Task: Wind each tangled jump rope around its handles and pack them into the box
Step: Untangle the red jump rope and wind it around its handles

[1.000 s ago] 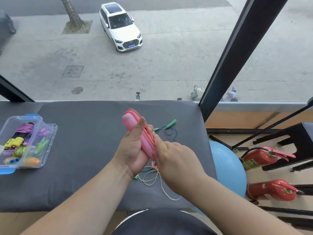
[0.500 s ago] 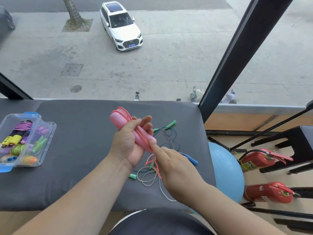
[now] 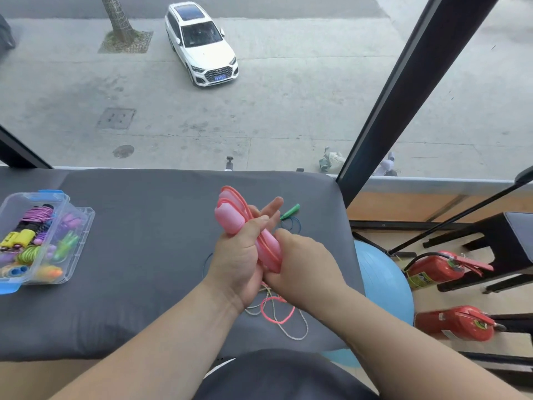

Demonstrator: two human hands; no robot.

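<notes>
Together, left hand [image 3: 237, 262] and right hand [image 3: 305, 264] clasp the pink jump rope [image 3: 230, 218] between them.

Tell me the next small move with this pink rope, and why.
Probably another turn: the right hand carries the slack round the pink handles. The left hand holds them together, the right grips their lower end, and a loose loop of pink rope lies on the mat below.

my right hand [image 3: 302, 264] hides the bottom of the pink plastic jump-rope handles [image 3: 230, 219], and the clear plastic storage box [image 3: 85, 226] runs off the left edge
</notes>
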